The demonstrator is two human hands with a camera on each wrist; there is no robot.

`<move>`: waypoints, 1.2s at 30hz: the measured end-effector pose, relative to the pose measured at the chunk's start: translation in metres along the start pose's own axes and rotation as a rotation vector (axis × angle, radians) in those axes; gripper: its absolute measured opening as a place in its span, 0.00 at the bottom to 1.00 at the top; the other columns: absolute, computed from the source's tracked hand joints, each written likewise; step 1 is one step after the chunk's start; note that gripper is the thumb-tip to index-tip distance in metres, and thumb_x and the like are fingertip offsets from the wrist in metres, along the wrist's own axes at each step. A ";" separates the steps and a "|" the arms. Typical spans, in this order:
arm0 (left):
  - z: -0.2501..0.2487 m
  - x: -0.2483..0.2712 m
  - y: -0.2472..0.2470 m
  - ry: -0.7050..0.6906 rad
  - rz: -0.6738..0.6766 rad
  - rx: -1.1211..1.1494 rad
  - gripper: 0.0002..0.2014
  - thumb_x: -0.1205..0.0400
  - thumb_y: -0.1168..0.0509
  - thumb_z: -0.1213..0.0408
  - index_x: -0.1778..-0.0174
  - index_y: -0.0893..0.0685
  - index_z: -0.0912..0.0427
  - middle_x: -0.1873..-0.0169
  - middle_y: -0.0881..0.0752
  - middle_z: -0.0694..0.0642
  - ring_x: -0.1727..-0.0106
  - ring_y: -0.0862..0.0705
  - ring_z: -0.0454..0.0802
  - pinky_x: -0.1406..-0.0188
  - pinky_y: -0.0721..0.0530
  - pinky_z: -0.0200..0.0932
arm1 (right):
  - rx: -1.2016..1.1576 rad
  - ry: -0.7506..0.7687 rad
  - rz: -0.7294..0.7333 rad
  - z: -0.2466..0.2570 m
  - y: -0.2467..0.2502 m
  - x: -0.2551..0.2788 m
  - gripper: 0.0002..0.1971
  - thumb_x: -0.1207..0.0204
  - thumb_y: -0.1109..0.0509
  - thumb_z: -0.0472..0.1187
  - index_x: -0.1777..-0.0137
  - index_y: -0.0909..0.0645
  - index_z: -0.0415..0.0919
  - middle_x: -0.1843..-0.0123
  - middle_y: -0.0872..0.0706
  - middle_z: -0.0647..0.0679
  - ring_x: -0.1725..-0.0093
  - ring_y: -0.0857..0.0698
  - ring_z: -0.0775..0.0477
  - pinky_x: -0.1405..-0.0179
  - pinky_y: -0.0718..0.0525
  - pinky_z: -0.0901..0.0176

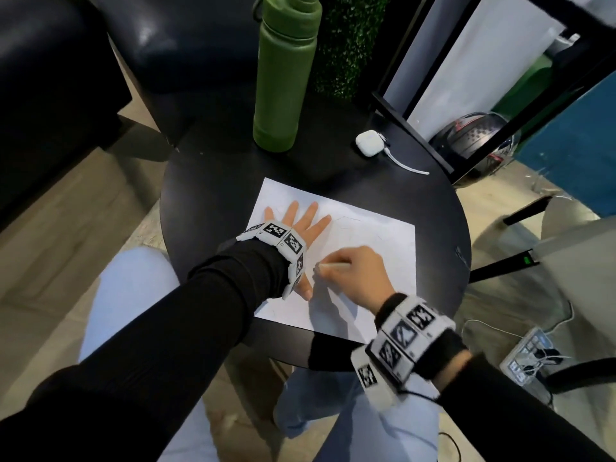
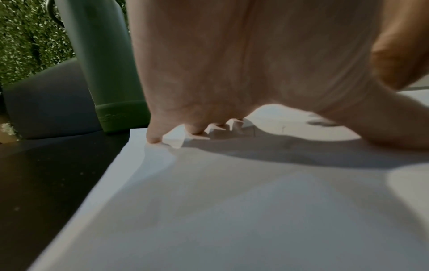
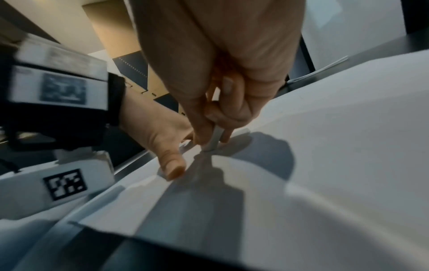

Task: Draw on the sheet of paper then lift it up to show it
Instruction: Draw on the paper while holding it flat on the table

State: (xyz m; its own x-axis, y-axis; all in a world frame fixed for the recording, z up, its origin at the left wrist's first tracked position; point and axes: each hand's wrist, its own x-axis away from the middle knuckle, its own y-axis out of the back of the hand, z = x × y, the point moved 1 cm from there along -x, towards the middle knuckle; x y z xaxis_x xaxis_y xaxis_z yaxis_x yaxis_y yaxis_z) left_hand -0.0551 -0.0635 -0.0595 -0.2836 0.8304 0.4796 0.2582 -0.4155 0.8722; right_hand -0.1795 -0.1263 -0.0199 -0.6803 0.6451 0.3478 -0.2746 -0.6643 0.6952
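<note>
Drawing step: in progress by my read, sheet not lifted yet; only faint thin lines show, content too pale to read.
Right hand [image 1: 356, 278]: nearest to the body, fingers curled round a slim pale pen [image 3: 214, 138], pinched low near the tip; tip is down on the sheet at its near-left part, just beside the left thumb.
Pen advice: keep pressure light and even, move from the wrist in short strokes; hard pressure on a single sheet over a hard top could tear or skid it.
Sheet of paper [image 1: 376, 235]: white, lying flat on the round black table [image 1: 206, 181], near edge close to the table rim above the knees.
Left hand [image 1: 296, 225]: flat, fingers straight and spread, palm pressing the sheet's left half, gripping nothing; wrist view shows fingertips [image 2: 154, 138] planted close to the far-left edge.
Left hand advice: keep it planted as the anchor, thumb clear of the pen's path; the two are nearly touching, so steer strokes rightward into the bare area.
Lift later: likely take both side edges so the sheet does not flop.
Far side: green bottle [image 1: 283, 71] upright beyond the sheet, white earbud case [image 1: 369, 142] with cable to its right, both apart from the paper; mind the bottle when raising the sheet.
</note>
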 end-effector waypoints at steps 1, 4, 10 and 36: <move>0.001 0.000 0.002 -0.009 0.001 -0.002 0.69 0.43 0.24 0.35 0.20 0.69 0.43 0.19 0.71 0.50 0.18 0.67 0.61 0.26 0.58 0.74 | 0.032 0.018 0.022 -0.003 -0.001 0.005 0.07 0.28 0.26 0.40 0.52 0.10 0.39 0.63 0.16 0.55 0.62 0.20 0.61 0.69 0.29 0.84; 0.009 0.004 0.014 -0.081 0.025 0.014 0.61 0.36 0.24 0.39 0.18 0.62 0.40 0.18 0.67 0.47 0.17 0.64 0.56 0.22 0.57 0.68 | 0.062 0.027 0.045 -0.006 0.003 0.006 0.08 0.29 0.26 0.40 0.53 0.10 0.39 0.60 0.15 0.53 0.57 0.19 0.58 0.68 0.28 0.84; 0.020 0.011 0.018 -0.081 -0.036 0.119 0.49 0.31 0.25 0.45 0.18 0.46 0.38 0.17 0.55 0.45 0.16 0.55 0.50 0.19 0.52 0.59 | -0.020 -0.037 0.047 0.002 0.012 -0.018 0.04 0.33 0.24 0.39 0.58 0.10 0.43 0.62 0.13 0.53 0.58 0.17 0.54 0.57 0.19 0.64; 0.019 0.007 0.009 -0.043 -0.004 0.076 0.63 0.36 0.22 0.42 0.17 0.61 0.50 0.17 0.64 0.47 0.16 0.62 0.54 0.21 0.57 0.63 | -0.067 -0.082 -0.145 0.016 0.007 -0.033 0.07 0.32 0.25 0.35 0.54 0.11 0.37 0.59 0.13 0.50 0.61 0.18 0.58 0.70 0.26 0.80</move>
State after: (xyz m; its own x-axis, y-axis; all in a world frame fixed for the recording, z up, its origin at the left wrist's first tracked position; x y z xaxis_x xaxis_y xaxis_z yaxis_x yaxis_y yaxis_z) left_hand -0.0377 -0.0547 -0.0507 -0.2454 0.8478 0.4701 0.3266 -0.3843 0.8635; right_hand -0.1479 -0.1464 -0.0167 -0.5733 0.7627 0.2993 -0.4123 -0.5842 0.6990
